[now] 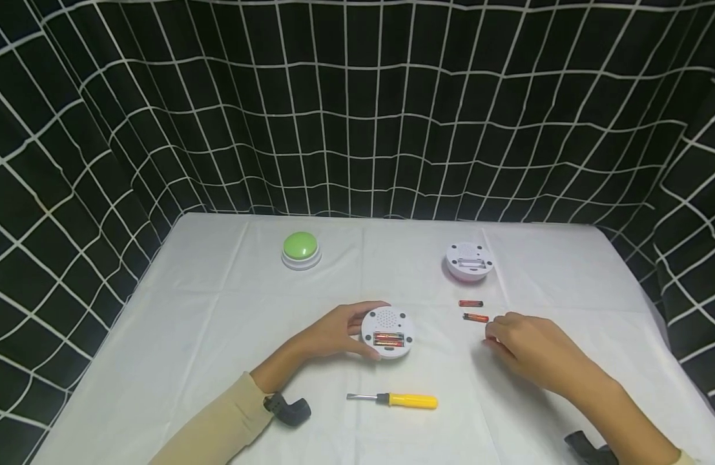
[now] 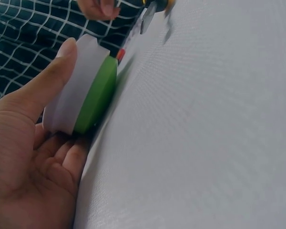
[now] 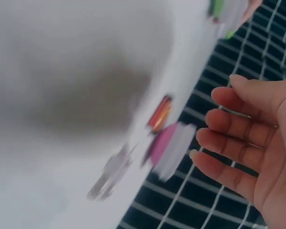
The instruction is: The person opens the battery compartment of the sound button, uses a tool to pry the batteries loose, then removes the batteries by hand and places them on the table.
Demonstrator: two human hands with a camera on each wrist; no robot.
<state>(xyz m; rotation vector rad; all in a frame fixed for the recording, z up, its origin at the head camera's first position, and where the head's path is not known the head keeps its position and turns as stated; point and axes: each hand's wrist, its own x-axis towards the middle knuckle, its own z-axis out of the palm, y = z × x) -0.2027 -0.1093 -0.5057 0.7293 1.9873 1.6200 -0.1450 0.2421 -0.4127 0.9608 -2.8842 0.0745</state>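
Observation:
My left hand point(image 1: 340, 329) holds a round push button point(image 1: 386, 320) with its white underside facing up, thumb on one edge and fingers at the other. Two red batteries point(image 1: 389, 340) lie in its uncovered compartment. The left wrist view shows the button's green dome point(image 2: 97, 95) turned toward the tablecloth. My right hand point(image 1: 531, 349) hovers just right of two loose red batteries point(image 1: 476, 318). In the right wrist view its fingers point(image 3: 229, 138) are loosely bent with nothing between them. A blurred pale piece point(image 3: 109, 174) lies on the cloth near the loose batteries.
A second push button point(image 1: 470, 261), pink below, lies upside down at the back right, its battery slot uncovered. Another green button point(image 1: 301, 247) stands dome up at the back left. A yellow-handled screwdriver point(image 1: 392, 400) lies in front on the white cloth point(image 1: 247, 336). Netting point(image 1: 363, 116) hangs behind.

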